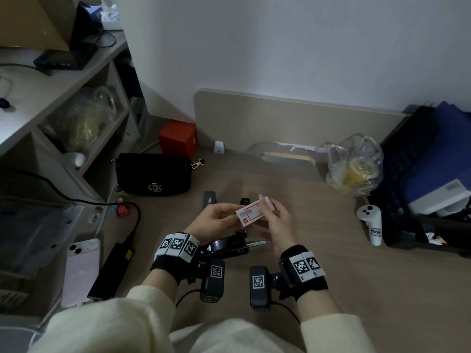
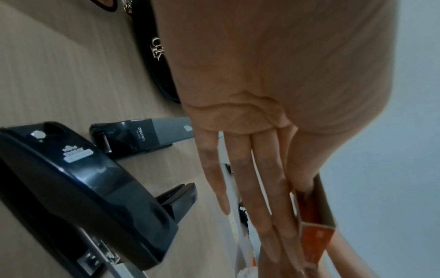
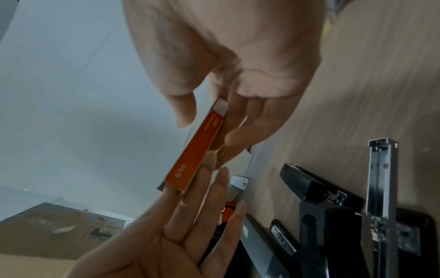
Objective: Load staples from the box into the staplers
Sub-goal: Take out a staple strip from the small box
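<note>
The staple box (image 1: pixel 255 211), white with red print on top and an orange-red side, was held in the air above the desk (image 1: pixel 318 250), between both hands and tilted so its right end sat higher. The left hand (image 1: pixel 212 220) gripped its left end, fingers stretched along the underside and thumb on top. The right hand (image 1: pixel 276 222) pinched the right end, thumb on the upper face and fingers curled beneath.

Directly below, on the near side, lay a large black stapler (image 1: pixel 224 247) with its metal staple rail (image 1: pixel 256 242) slid out to the right. Two smaller staplers lay just beyond the hands: a grey-topped one (image 1: pixel 209 200) and a black one (image 1: pixel 244 201).

Farther left sat a black handbag (image 1: pixel 153 174), with a red box (image 1: pixel 178 138) behind it. A white controller (image 1: pixel 370 222) lay well to the right.
</note>
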### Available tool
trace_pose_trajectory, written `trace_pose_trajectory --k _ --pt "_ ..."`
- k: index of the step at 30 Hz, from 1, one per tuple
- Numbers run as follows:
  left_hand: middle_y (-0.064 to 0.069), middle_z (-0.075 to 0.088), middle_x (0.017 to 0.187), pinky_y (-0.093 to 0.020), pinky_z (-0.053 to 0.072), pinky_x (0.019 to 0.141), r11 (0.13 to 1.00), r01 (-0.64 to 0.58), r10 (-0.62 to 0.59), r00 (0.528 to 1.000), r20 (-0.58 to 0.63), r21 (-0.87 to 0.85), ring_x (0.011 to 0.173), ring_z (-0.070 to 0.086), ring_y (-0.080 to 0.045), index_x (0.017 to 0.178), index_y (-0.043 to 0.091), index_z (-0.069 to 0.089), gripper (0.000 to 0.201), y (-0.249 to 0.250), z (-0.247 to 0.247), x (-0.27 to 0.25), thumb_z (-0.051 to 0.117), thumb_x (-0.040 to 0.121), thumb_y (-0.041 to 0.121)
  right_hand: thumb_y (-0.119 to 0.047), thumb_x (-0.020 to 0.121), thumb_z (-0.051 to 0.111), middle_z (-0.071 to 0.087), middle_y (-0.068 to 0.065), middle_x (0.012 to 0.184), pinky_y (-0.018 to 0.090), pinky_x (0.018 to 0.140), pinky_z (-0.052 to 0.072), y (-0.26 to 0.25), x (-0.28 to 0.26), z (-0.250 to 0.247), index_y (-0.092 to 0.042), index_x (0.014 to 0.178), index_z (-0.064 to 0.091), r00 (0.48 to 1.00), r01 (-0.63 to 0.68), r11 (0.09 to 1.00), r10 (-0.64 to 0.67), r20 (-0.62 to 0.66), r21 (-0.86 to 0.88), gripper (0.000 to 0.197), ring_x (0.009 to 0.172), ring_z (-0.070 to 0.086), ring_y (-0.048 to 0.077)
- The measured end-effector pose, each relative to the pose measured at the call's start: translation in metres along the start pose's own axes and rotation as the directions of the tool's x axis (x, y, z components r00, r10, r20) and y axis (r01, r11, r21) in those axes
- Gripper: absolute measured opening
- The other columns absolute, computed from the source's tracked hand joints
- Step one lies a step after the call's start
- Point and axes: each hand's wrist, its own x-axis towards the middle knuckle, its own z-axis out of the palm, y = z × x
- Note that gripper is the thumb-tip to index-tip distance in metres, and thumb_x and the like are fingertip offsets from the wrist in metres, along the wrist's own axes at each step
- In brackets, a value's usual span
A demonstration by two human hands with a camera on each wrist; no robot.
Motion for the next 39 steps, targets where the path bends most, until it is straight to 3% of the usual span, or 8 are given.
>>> trace_pose_trajectory --k 7,13,17,21,25,31,36,39 --pt "0.001 0.070 0.099 -0.013 0.052 0.071 0.999 0.042 -0.042 0.999 -0.013 -0.020 0.085 0.070 -0.001 0.121 0.001 0.061 0.028 -0.001 -0.007 -0.002 0.053 0.095 0.002 -0.047 0.091 0.054 0.074 0.000 0.081 0.026 0.062 0.051 -0.006 -0.008 -0.001 -0.019 0.085 0.069 0.994 0.042 0.998 -0.047 -0.095 -0.055 0.033 0.077 0.071 0.015" --pt "-0.015 0.070 0.115 -0.034 0.057 0.086 0.970 0.178 -0.160 0.980 0.119 -0.164 0.101 0.068 -0.034 0.127 0.014 0.059 0.043 0.006 -0.016 -0.010 0.053 0.086 0.007 -0.048 0.093 0.050 0.074 0.001 0.078 0.029 0.061 0.051 -0.006 -0.008 -0.001 -0.017 0.082 0.069 0.991 0.025 0.997 -0.034 -0.126 -0.074 0.038 0.073 0.071 0.017" --pt "-0.017 0.070 0.111 -0.037 0.060 0.072 0.946 0.253 -0.235 0.966 0.112 -0.200 0.092 0.070 -0.040 0.128 0.021 0.057 0.041 0.013 -0.011 -0.011 0.056 0.089 0.033 -0.048 0.094 0.047 0.074 0.003 0.077 0.026 0.058 0.049 -0.008 -0.010 0.002 -0.018 0.081 0.069 0.994 0.027 0.995 -0.038 -0.100 -0.101 0.040 0.072 0.071 0.017" --pt "-0.018 0.073 0.097 -0.028 0.058 0.055 0.975 0.220 -0.219 0.975 0.038 -0.023 0.072 0.073 -0.030 0.116 0.010 0.063 0.033 0.008 -0.003 -0.008 0.063 0.091 0.032 -0.049 0.094 0.046 0.074 0.003 0.077 0.040 0.069 0.055 -0.006 -0.009 0.009 -0.020 0.080 0.072 0.995 0.038 0.988 -0.052 -0.087 -0.151 0.041 0.079 0.070 0.026" --pt "-0.021 0.072 0.088 -0.026 0.059 0.056 0.974 0.224 -0.222 0.974 0.047 -0.032 0.061 0.071 -0.022 0.102 0.005 0.066 0.022 0.007 -0.003 -0.009 0.062 0.093 0.025 -0.060 0.090 0.044 0.074 0.000 0.083 0.051 0.081 0.054 0.001 -0.005 0.004 -0.026 0.084 0.073 0.983 0.050 0.985 -0.078 -0.168 -0.165 0.045 0.087 0.068 0.033" --pt "-0.018 0.072 0.079 -0.025 0.058 0.054 0.974 0.218 -0.218 0.976 0.013 -0.060 0.055 0.069 -0.020 0.099 0.002 0.065 0.021 0.010 -0.004 -0.009 0.062 0.093 0.021 -0.046 0.090 0.056 0.065 -0.007 0.100 0.039 0.086 0.054 -0.003 -0.005 0.002 -0.024 0.101 0.061 0.966 0.158 0.967 -0.194 -0.174 -0.203 0.026 0.093 0.062 0.012" --pt "-0.017 0.072 0.079 -0.025 0.057 0.053 0.974 0.228 -0.228 0.972 -0.048 -0.009 0.054 0.069 -0.018 0.103 -0.002 0.065 0.030 0.010 -0.008 -0.007 0.063 0.092 0.026 -0.017 0.085 0.069 0.054 -0.001 0.109 0.018 0.084 0.047 -0.006 -0.005 -0.001 -0.021 0.082 0.062 0.906 0.340 0.861 -0.407 -0.113 -0.378 0.009 0.093 0.057 0.002" --pt "-0.012 0.072 0.073 -0.023 0.055 0.050 0.974 0.228 -0.227 0.972 -0.065 0.007 0.052 0.068 -0.017 0.099 0.001 0.066 0.026 0.011 -0.007 -0.005 0.063 0.092 0.027 -0.017 0.085 0.068 0.047 -0.007 0.116 0.008 0.090 0.033 -0.003 -0.005 -0.001 -0.026 0.084 0.068 0.916 0.335 0.791 -0.401 -0.021 -0.512 0.009 0.103 0.047 -0.002"
